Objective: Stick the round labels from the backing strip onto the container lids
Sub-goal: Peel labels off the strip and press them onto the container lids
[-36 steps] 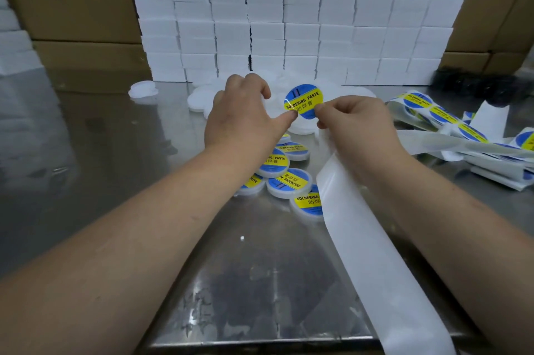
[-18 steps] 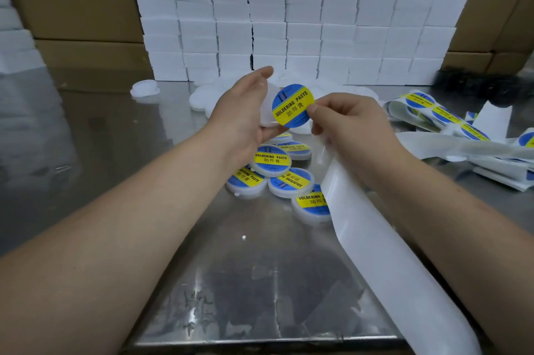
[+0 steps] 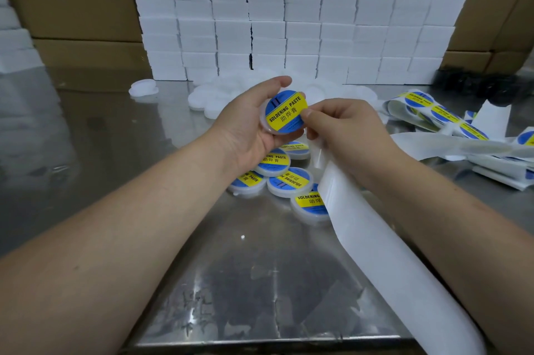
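Observation:
My left hand (image 3: 245, 123) holds a round white container lid (image 3: 267, 126) above the table, tilted toward me. A blue and yellow round label (image 3: 286, 113) reading SOLDERING PASTE lies on that lid. My right hand (image 3: 344, 129) pinches the label's right edge with thumb and forefinger, and the empty white backing strip (image 3: 384, 253) runs from under that hand toward me. Several labelled lids (image 3: 289, 181) lie on the steel table below my hands. More labels sit on the strip (image 3: 442, 115) at the right.
Unlabelled white lids (image 3: 208, 97) are heaped behind my hands, one (image 3: 143, 87) apart at the left. A wall of stacked white boxes (image 3: 289, 22) stands at the back between cardboard cartons (image 3: 75, 2). The steel table edge (image 3: 260, 340) is near me.
My left hand turned palm up and brought a white lid under the label. The label, held free in the air before, now lies on the lid.

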Motion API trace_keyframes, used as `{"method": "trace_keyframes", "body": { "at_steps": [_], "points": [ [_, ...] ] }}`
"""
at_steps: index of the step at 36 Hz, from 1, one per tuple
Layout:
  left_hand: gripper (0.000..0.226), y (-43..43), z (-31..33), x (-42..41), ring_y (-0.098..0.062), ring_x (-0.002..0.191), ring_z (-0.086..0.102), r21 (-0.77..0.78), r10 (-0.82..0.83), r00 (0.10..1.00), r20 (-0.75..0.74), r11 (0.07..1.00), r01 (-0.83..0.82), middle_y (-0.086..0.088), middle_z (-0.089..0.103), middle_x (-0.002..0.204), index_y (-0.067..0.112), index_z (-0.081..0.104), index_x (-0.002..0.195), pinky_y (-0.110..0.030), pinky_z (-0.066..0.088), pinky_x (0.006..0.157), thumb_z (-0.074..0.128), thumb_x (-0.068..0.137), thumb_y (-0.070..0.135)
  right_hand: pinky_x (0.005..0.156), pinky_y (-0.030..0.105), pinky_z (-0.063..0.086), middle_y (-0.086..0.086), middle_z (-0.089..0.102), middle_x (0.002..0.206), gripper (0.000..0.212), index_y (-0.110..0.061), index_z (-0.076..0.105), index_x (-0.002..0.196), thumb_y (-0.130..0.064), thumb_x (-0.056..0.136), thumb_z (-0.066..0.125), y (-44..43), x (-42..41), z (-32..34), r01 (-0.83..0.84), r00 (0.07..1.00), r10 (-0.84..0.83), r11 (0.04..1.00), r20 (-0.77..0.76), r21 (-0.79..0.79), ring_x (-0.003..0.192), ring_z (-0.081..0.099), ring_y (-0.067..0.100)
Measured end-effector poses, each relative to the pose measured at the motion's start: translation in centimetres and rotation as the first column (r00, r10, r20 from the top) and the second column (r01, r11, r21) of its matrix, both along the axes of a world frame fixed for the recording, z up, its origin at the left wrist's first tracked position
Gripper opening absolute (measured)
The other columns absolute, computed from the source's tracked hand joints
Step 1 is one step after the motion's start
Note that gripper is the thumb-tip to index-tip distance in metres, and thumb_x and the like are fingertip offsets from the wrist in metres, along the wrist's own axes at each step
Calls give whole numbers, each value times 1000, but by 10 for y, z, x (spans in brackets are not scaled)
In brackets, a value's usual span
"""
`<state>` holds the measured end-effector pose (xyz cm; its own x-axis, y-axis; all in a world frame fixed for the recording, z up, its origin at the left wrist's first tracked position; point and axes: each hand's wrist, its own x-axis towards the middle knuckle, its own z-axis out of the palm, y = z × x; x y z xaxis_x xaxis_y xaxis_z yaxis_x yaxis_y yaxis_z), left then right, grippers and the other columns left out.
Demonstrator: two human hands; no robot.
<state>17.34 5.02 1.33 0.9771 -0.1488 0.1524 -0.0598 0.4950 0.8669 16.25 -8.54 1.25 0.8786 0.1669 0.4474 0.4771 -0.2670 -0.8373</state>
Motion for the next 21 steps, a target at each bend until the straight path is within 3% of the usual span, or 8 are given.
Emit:
{"method": "trace_keyframes", "body": {
  "at_steps": [9,21],
  "points": [
    [16,-1,-5,4,-20,78,69,50,11,997,81,999,-15,-3,71,90,20,62,93,-36,57,72,50,92,10,44,4,32,-16,55,44,33,-24,61,57,-16,89,56,0,1,-1,14,1000,-14,1000,-4,-9,41,46,-6],
    [21,-3,-6,1,-21,85,68,75,24,993,116,997,-33,-2,71,93,21,62,96,-38,57,75,52,91,3,41,3,30,-18,54,41,34,-24,60,57,-15,89,56,-1,2,-1,32,999,-32,999,-6,-19,39,46,-7]
  ]
}}
